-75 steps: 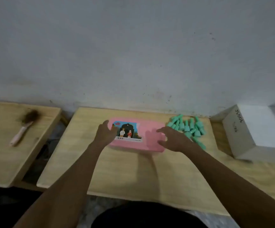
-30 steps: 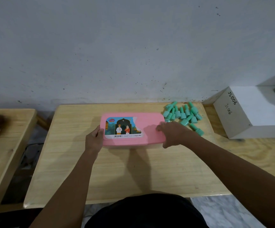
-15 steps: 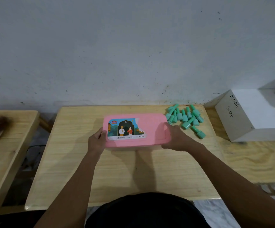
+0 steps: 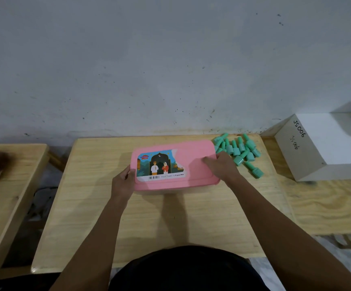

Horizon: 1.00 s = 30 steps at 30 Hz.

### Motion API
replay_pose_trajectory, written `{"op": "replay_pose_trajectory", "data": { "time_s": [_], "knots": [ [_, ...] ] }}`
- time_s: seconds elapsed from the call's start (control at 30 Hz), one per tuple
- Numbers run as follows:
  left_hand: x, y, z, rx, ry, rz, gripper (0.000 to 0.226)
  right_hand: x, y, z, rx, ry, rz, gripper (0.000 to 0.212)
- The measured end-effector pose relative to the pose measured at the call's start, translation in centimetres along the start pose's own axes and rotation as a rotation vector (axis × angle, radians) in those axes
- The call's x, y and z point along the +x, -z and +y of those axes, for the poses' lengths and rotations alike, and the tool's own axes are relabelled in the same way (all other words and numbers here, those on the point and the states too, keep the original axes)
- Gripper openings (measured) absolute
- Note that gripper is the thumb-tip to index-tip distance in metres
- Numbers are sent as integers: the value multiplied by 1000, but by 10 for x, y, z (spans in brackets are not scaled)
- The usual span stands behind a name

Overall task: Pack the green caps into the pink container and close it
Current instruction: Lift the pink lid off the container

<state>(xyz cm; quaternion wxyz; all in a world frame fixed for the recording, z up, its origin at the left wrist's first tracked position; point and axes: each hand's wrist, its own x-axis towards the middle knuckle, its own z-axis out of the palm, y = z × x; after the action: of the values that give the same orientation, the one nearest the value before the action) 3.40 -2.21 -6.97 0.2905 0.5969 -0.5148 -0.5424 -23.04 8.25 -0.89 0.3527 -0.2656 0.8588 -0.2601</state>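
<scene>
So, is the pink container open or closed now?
Closed: the lid covers the pink container fully, both hands at its ends.

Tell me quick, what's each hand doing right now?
Left hand: gripping the left end of the pink container.
Right hand: gripping its right end, fingers over the lid.

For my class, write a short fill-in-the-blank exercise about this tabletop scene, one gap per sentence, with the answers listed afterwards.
1. The lid on the pink container is ____ (on/off).
2. The green caps lie in a pile on the container's ____ side, on the wooden table.
3. The left hand and right hand grip the container's two ____.
4. The white box bears the handwritten code ____.

Answers: on; right; ends; JS006
</scene>
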Motion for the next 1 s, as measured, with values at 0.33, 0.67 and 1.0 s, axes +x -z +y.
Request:
{"op": "replay_pose_trajectory", "data": {
  "time_s": [0.33, 0.67, 1.0],
  "knots": [
    [-1, 0, 4, 28, 49, 9, 30, -6, 4, -13, 113, 24, -74, 56],
    [1, -7, 7, 126, 67, 63, 31, -11, 19, -8, 376, -21, -328, 39],
    [11, -6, 11, 164, 177, 47, 30, -16, 22, -14, 454, 53, -244, 40]
  ]
}}
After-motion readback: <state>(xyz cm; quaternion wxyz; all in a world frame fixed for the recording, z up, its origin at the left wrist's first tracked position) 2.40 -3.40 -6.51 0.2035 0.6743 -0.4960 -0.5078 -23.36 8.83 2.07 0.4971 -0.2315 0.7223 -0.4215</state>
